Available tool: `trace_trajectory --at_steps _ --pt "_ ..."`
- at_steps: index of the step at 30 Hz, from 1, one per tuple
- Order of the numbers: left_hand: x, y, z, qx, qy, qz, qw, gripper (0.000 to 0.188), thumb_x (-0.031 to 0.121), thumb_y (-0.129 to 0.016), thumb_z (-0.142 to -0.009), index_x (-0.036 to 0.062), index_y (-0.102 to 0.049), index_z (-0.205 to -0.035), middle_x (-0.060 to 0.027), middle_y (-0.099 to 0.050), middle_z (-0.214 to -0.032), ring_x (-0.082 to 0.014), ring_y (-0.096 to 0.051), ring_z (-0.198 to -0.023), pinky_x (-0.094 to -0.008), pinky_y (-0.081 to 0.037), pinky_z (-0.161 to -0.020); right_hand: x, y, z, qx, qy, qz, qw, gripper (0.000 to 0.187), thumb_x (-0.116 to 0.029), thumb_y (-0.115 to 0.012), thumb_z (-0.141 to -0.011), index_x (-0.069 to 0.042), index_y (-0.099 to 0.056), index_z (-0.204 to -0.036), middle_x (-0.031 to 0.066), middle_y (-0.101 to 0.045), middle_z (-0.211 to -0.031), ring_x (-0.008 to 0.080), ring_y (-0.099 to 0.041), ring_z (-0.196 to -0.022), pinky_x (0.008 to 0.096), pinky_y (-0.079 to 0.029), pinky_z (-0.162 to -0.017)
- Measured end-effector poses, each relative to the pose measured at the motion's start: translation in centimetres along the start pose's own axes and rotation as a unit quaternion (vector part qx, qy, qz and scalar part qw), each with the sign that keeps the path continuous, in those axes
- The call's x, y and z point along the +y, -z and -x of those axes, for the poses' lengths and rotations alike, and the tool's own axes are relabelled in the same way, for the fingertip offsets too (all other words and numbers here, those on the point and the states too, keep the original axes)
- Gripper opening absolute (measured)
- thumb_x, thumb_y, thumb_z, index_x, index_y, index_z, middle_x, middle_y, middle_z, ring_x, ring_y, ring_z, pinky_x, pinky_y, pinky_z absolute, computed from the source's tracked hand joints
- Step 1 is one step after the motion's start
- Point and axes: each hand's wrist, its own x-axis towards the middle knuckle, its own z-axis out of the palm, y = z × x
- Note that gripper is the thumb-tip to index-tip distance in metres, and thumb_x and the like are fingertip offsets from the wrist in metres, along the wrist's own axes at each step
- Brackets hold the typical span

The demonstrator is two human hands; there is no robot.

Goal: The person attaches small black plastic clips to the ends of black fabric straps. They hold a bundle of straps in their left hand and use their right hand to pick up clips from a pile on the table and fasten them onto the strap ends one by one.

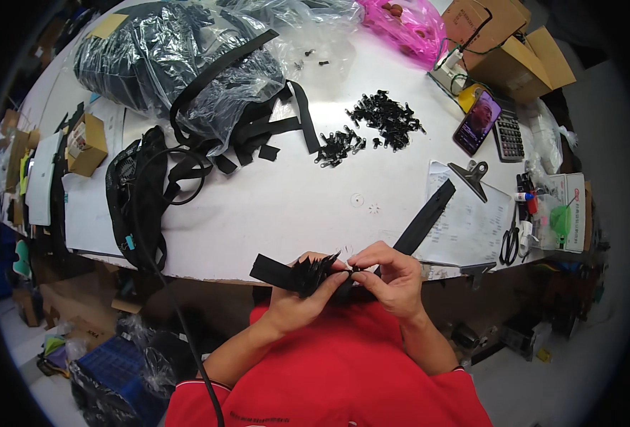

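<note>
At the table's near edge my left hand is closed round a bunch of black zipper tapes. A flat black end sticks out to its left. My right hand pinches a small dark piece against the tape, thumb and forefinger meeting the left fingertips; it looks like a zipper slider, but the fingers partly cover it. Behind the right hand a black zipper strip slants up over the table. Farther off lie a large pile of black zipper sliders and a smaller pile.
Clear plastic bags of black material fill the back left, with black straps and a black bag nearby. On the right are a phone, calculator, bulldog clip on papers, scissors and a cardboard box.
</note>
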Motion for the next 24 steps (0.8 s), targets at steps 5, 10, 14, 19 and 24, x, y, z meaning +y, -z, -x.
trace_trajectory --at_steps 5,10,14,19,24 --pt "-0.4 -0.1 0.0 -0.007 -0.025 -0.024 0.999 0.014 0.003 -0.07 -0.09 -0.0001 -0.064 -0.102 -0.0062 -0.068 -0.095 -0.0097 -0.065 -0.087 -0.0244 -0.052 -0.079 0.5 0.1 0.2 0.004 0.033 0.012 0.999 0.023 0.009 -0.072 -0.081 0.001 -0.071 -0.102 0.0124 -0.07 -0.1 0.0188 -0.065 -0.092 0.0287 -0.054 -0.078" --pt "-0.4 0.0 0.0 -0.015 -0.012 -0.021 1.0 0.014 0.003 -0.07 -0.09 -0.0005 -0.064 -0.102 -0.0069 -0.068 -0.096 -0.0097 -0.064 -0.089 -0.0243 -0.052 -0.079 0.5 0.0 0.3 0.021 0.065 0.047 0.997 0.022 0.009 -0.074 -0.078 -0.001 -0.072 -0.097 0.011 -0.071 -0.097 0.0191 -0.065 -0.089 0.0286 -0.053 -0.074" --pt "-0.3 0.0 0.0 -0.014 -0.01 -0.038 0.999 0.014 0.003 -0.069 -0.09 -0.0012 -0.064 -0.103 -0.0071 -0.067 -0.096 -0.0103 -0.064 -0.089 -0.0248 -0.052 -0.079 -0.3 0.4 -0.3 -0.01 0.152 0.207 0.966 0.019 0.009 -0.075 -0.074 -0.001 -0.074 -0.09 0.0101 -0.071 -0.093 0.0195 -0.064 -0.085 0.0277 -0.052 -0.071" --pt "-0.5 0.3 -0.8 -0.026 -0.094 -0.065 0.993 0.015 -0.001 -0.064 -0.092 -0.0005 -0.064 -0.108 -0.0079 -0.064 -0.099 -0.0147 -0.063 -0.092 -0.0272 -0.051 -0.082 -0.9 -0.3 0.9 0.001 0.175 0.181 0.968 0.013 0.005 -0.075 -0.079 -0.002 -0.072 -0.09 0.0062 -0.068 -0.087 0.0157 -0.064 -0.079 0.0247 -0.05 -0.069" --pt "-0.5 0.3 -0.3 -0.016 -0.019 0.004 1.0 0.015 0.0 -0.061 -0.095 0.001 -0.064 -0.109 -0.0074 -0.064 -0.101 -0.0165 -0.063 -0.095 -0.0282 -0.05 -0.087 -0.3 -2.2 1.5 0.099 -0.135 -0.015 0.986 0.01 -0.004 -0.07 -0.09 0.0 -0.067 -0.098 0.0025 -0.064 -0.092 0.0055 -0.057 -0.077 0.0211 -0.046 -0.068"
